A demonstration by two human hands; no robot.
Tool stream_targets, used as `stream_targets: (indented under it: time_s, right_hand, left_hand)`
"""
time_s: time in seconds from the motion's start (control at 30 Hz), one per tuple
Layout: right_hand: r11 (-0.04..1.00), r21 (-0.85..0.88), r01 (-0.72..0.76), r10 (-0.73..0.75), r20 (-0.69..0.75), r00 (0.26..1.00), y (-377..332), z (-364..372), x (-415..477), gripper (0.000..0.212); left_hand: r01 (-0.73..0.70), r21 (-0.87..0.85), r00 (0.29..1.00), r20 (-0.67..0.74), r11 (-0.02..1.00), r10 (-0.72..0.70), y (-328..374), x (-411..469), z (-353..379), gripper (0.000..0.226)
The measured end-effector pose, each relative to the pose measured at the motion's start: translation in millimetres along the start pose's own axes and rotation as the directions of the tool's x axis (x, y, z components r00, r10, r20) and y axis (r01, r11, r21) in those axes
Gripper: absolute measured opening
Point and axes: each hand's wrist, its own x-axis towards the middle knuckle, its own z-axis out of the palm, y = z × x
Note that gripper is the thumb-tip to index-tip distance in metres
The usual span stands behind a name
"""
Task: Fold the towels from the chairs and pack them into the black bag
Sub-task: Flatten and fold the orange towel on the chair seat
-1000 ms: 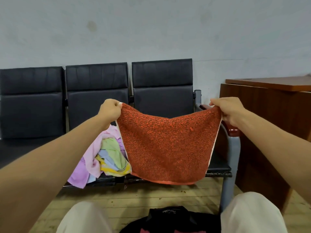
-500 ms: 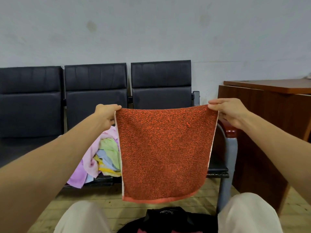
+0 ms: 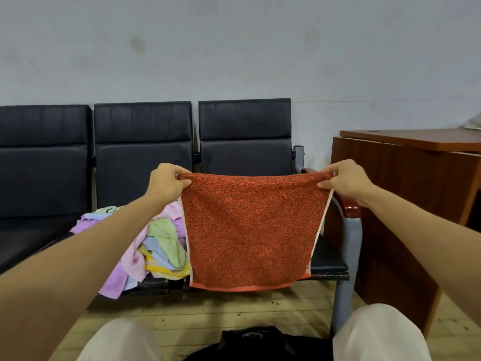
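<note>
Arms outstretched; left hand, right hand each pinch orange towel top corner

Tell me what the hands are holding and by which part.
The orange-red terry towel: left hand pinches its top left corner, right hand its top right corner.

The bottom edge cuts off the black bag; the orange towel partly hides one chair.

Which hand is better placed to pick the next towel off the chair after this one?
Probably left. The left hand pinches the corner of the orange towel nearest the pile of towels; the right hand holds the far corner, by the armrest.
</note>
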Motion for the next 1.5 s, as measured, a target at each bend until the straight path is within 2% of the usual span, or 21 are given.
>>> stream_targets:
  time_s: [0.1, 0.23, 0.37, 0.43, 0.53, 0.57, 0.63, 0.73, 0.8, 0.87, 0.93, 1.0, 1.07, 1.13, 1.27, 1.4, 1.5]
  right_hand:
    - [0.982, -0.182, 0.053, -0.056, -0.011, 0.998, -0.9, 2.6, 1.2, 0.021]
    - [0.905, -0.403, 0.134, -0.137, 0.022, 0.990, 4.9, 11.5, 3.8, 0.020]
    - [0.868, -0.475, 0.142, -0.160, 0.003, 0.987, 6.9, 23.5, 9.7, 0.021]
    - [0.895, -0.435, 0.101, -0.135, -0.048, 0.990, 8.2, 31.3, 14.8, 0.019]
    - [0.960, -0.278, 0.018, -0.057, -0.133, 0.989, 18.1, 48.3, 24.8, 0.023]
    - [0.979, -0.204, -0.011, -0.018, -0.141, 0.990, 22.6, 56.3, 27.3, 0.026]
    - [0.997, -0.013, -0.070, 0.068, -0.146, 0.987, 32.6, 74.7, 33.0, 0.027]
    - [0.975, 0.201, -0.093, 0.142, -0.244, 0.959, 43.0, 103.3, 42.0, 0.023]
    - [0.970, 0.229, -0.080, 0.156, -0.335, 0.929, 48.0, 119.6, 43.4, 0.024]
    - [0.980, 0.168, -0.107, 0.161, -0.360, 0.919, 57.8, 137.3, 37.8, 0.029]
    - [0.980, 0.119, -0.161, 0.188, -0.281, 0.941, 75.4, 158.3, 28.0, 0.032]
    - [0.979, 0.062, -0.192, 0.199, -0.156, 0.967, 94.9, 181.1, 13.1, 0.035]
    - [0.988, -0.023, -0.150, 0.150, -0.025, 0.988, 111.4, 202.7, -7.1, 0.035]
    - [0.995, -0.060, -0.082, 0.085, 0.047, 0.995, 121.5, 218.1, -25.1, 0.034]
    - [0.993, -0.101, -0.064, 0.075, 0.108, 0.991, 132.1, 229.2, -25.2, 0.031]
    - [0.986, -0.164, -0.029, 0.071, 0.257, 0.964, 135.4, 236.1, -13.0, 0.027]
    - [0.986, -0.166, 0.003, 0.053, 0.331, 0.942, 138.9, 243.5, -0.7, 0.031]
  left_hand:
    - [-0.047, 0.055, 0.998, -0.026, 0.997, 0.048, 0.5, 0.3, 3.4, 0.021]
    - [-0.041, 0.050, 0.996, -0.076, 0.998, 0.044, -6.2, 4.2, 12.6, 0.018]
    - [-0.016, 0.060, 0.996, -0.091, 0.998, 0.021, -17.2, 10.3, 23.4, 0.014]
    - [-0.013, 0.112, 0.990, -0.136, 0.994, 0.028, -23.2, 13.0, 27.2, 0.012]
    - [-0.023, 0.151, 0.981, -0.186, 0.988, 0.051, -30.2, 17.0, 37.0, 0.010]
    - [-0.017, 0.084, 0.986, -0.165, 0.996, 0.031, -32.9, 18.7, 42.6, 0.006]
    - [0.041, -0.133, 0.994, -0.096, 0.990, -0.054, -39.8, 21.7, 57.5, 0.016]
    - [0.116, -0.405, 0.984, -0.074, 0.907, -0.159, -52.1, 22.5, 79.8, 0.025]
    - [0.120, -0.491, 0.981, -0.075, 0.863, -0.179, -60.8, 17.0, 95.5, 0.025]
    - [0.114, -0.445, 0.982, -0.083, 0.888, -0.168, -74.0, 7.1, 114.7, 0.026]
    - [0.138, -0.292, 0.988, -0.033, 0.946, -0.154, -94.3, -8.7, 137.0, 0.022]
    - [0.182, -0.163, 0.979, 0.123, 0.970, -0.162, -121.3, -30.6, 161.1, 0.019]
    - [0.186, -0.076, 0.942, 0.297, 0.980, -0.156, -149.3, -52.3, 182.6, 0.027]
    - [0.125, -0.020, 0.908, 0.406, 0.992, -0.107, -170.1, -63.0, 197.2, 0.032]
    - [0.044, 0.049, 0.870, 0.489, 0.998, -0.062, -173.5, -56.2, 212.6, 0.019]
    - [-0.013, 0.093, 0.826, 0.562, 0.996, -0.041, -178.0, -55.8, 221.6, 0.056]
    - [-0.043, 0.157, 0.813, 0.580, 0.987, -0.057, -182.7, -48.6, 228.4, 0.062]
